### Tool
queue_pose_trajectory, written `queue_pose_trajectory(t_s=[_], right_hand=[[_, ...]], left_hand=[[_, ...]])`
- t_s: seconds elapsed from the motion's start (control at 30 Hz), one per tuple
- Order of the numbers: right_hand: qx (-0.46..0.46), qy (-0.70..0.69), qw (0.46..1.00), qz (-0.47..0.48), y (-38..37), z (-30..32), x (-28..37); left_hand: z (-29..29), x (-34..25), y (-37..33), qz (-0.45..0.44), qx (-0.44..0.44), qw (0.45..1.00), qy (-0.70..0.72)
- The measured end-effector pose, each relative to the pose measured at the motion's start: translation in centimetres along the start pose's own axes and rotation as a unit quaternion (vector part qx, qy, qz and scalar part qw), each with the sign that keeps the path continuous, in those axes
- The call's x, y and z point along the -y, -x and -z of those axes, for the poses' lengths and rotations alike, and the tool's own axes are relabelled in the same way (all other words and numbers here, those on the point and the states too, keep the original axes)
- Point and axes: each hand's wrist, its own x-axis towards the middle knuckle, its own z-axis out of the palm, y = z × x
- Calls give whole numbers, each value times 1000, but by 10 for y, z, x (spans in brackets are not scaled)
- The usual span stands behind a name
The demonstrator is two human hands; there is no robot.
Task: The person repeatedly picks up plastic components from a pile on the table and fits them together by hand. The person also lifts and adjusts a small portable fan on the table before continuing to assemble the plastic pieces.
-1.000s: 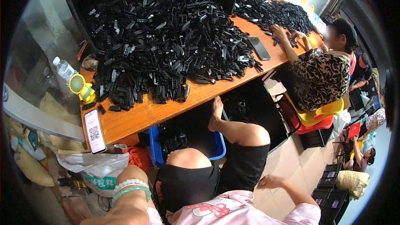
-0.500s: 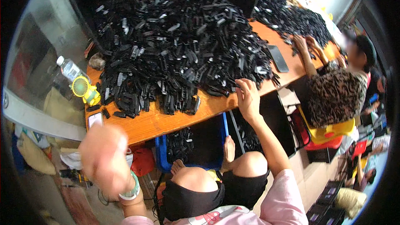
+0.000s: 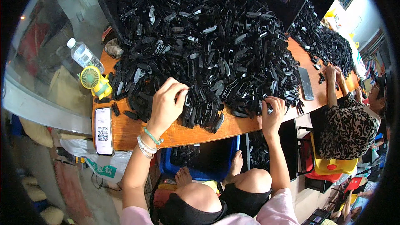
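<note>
1. Head view: the left hand (image 3: pixel 167 102) is above the near edge of the heap of black parts (image 3: pixel 204 50), fingers curled and thumb close to the index finger; I cannot tell whether anything is pinched there.
2. The right hand (image 3: pixel 273 112) is at the heap's near right edge, fingers bent down and partly closed, with a small glint by the thumb; whether it grips a part I cannot tell.
3. The heap covers much of the wooden surface (image 3: pixel 127 135), and a few loose parts (image 3: pixel 131 115) lie just off its left front edge.
4. Left of the heap, a yellow fan (image 3: pixel 98 82) stands just beside a clear bottle (image 3: pixel 85 54); a lit phone (image 3: pixel 103 131) lies near the surface's left edge.
5. Right of the heap lies a dark phone (image 3: pixel 306 84), and beyond it a second heap (image 3: pixel 327 46), with a co-worker (image 3: pixel 349 130) reaching toward its near edge.
6. Below the surface, a blue bin (image 3: pixel 167 167) contains more black parts.
</note>
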Motion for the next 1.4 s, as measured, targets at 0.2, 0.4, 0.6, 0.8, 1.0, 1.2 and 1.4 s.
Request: queue_pose_trajectory(t_s=[0.2, 0.4, 0.6, 0.8, 1.0, 1.2, 1.4], right_hand=[[-3, -224, 966, -130, 32, -3, 38], [152, -316, 934, -67, 58, 9, 73], [228, -487, 830, -150, 61, -4, 79], [326, -417, 845, -81, 56, 10, 78], [414, -391, 821, 34, 45, 22, 65], [450, -335, 819, 122, 25, 18, 93], [549, -344, 742, 173, 16, 8, 128]], left_hand=[[3, 5, 8, 53, -28, 996, -60], [45, 12, 47, 155, -15, 986, -60], [19, 13, 77, 137, 7, 961, -241], [10, 8, 84, 105, 25, 917, -384], [24, 12, 105, 150, -42, 950, -271], [36, 7, 106, 181, 31, 943, -277], [65, -14, 88, 177, 158, 919, -316]])
